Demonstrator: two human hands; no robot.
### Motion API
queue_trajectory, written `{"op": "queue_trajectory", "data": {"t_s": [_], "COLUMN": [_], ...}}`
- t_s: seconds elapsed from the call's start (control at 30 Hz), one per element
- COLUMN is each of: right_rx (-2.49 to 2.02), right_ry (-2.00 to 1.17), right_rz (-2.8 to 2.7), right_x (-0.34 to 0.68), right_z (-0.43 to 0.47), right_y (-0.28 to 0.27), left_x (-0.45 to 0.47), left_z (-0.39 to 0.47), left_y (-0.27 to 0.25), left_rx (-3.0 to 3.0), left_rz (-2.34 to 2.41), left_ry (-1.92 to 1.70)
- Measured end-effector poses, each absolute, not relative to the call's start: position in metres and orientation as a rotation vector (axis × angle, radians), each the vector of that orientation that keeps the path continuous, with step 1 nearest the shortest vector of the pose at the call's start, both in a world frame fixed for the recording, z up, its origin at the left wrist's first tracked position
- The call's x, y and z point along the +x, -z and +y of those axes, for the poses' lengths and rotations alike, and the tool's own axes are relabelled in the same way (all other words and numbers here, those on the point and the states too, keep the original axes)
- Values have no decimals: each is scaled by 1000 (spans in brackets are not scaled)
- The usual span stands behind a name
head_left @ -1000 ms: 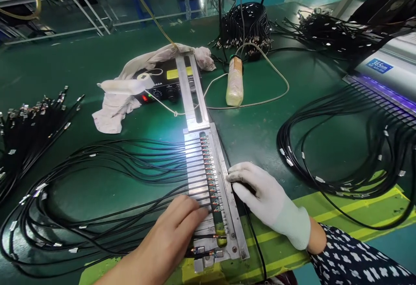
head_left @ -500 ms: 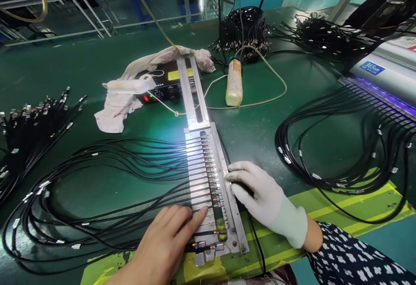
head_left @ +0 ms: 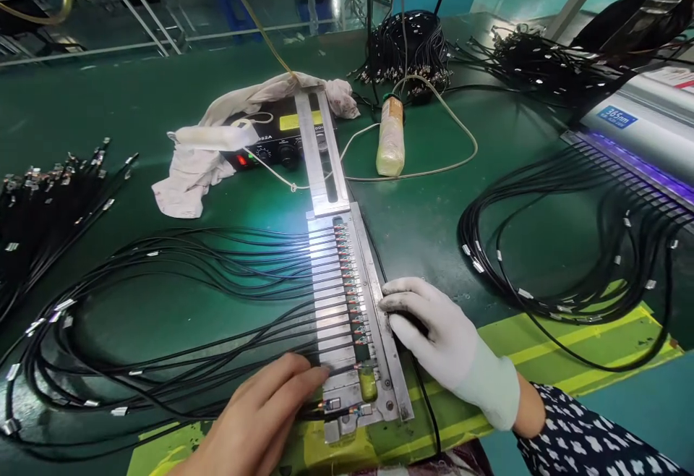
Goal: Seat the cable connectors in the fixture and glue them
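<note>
Well, the jig (head_left: 366,259) lies on the green surface (head_left: 412,230), with cables (head_left: 122,255) looping from its left side. The bare left hand (head_left: 265,404) has fingertips at its near left edge; I can't tell whether they pinch a cable. The gloved right hand (head_left: 439,331), thumb and fingers apart, rests against the right side.

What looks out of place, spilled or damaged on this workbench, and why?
The crumpled white cloth looks untidy, bunched around the black control box, whose red light is lit. Nothing looks clearly spilled or damaged.
</note>
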State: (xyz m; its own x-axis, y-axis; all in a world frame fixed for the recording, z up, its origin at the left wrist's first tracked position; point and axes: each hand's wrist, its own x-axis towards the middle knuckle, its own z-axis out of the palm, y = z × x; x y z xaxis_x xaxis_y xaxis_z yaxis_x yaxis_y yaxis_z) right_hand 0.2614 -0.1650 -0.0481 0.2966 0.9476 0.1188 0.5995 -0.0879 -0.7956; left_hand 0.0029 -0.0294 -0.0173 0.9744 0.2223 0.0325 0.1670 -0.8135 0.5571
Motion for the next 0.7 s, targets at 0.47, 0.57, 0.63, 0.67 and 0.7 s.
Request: {"op": "queue_trajectory", "data": {"t_s": [0.47, 0.57, 0.63, 0.67, 0.7], "right_rx": [-1770, -1763, -1760, -1760, -1761], "right_ry": [-543, -546, -551, -552, -555], "right_rz": [-1402, -1397, -1391, -1388, -1385], "right_x": [263, 263, 263, 263, 263], "right_z": [-165, -165, -165, -165, -165], "right_y": [48, 48, 48, 47, 47], "left_x": [36, 36, 34, 34, 34], "left_z": [-24, -23, -24, -24, -24], "left_y": [4, 8, 10, 10, 10], "left_rx": [2505, 2479, 2464, 2456, 2449], "left_rz": [307, 323, 322, 324, 319], "left_ry": [-83, -81, -94, -93, -89]}}
